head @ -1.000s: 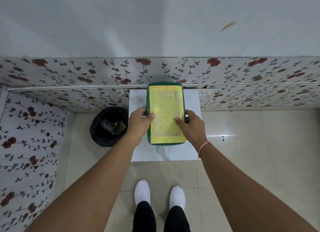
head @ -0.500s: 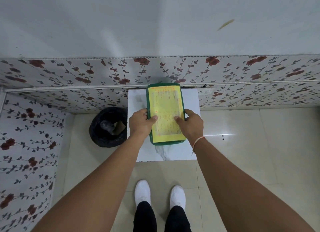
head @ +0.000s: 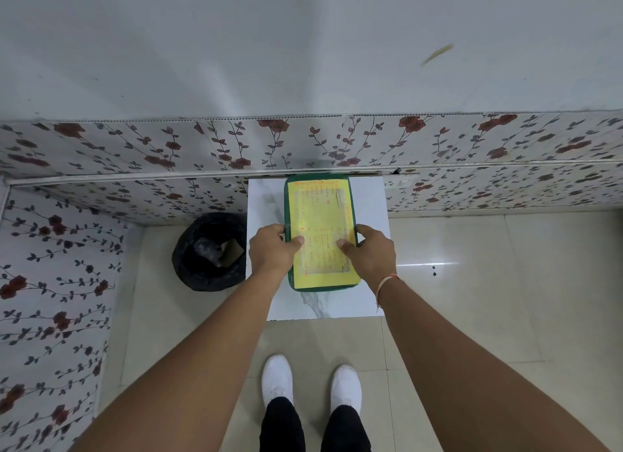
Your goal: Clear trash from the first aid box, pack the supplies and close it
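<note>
Head-camera view, looking down. Nearest the camera, two white shoes (head: 310, 386) below dark trouser legs stand on a pale tiled floor (head: 488, 299). Both bare forearms reach forward from the lower corners of the view; the right wrist carries a thin orange thread band (head: 384, 284).

The left hand (head: 273, 251) grips the left long edge of the first aid box (head: 320, 234), thumb laid over the lid and fingers curled around the side. The right hand (head: 369, 254) clasps the opposite long edge in the same manner, thumb resting on the lid. The box is green with rounded corners, its lid down, and a yellow label (head: 322, 215) bearing red handwriting covers most of the lid; the writing is too small and blurred to read. The box lies lengthwise, centred on a small white marble-patterned table (head: 371, 296), its far end near the wall. Whether the box rests fully on the table or is raised slightly cannot be told from this angle.

Left of the table, just beside it on the floor, stands a bin lined with a black bag (head: 210, 251), holding crumpled grey material and a brown scrap. Beyond, floral-patterned panels (head: 168, 148) run along the base of the wall and down the left side; above them rises a plain grey-white wall (head: 303, 46).
</note>
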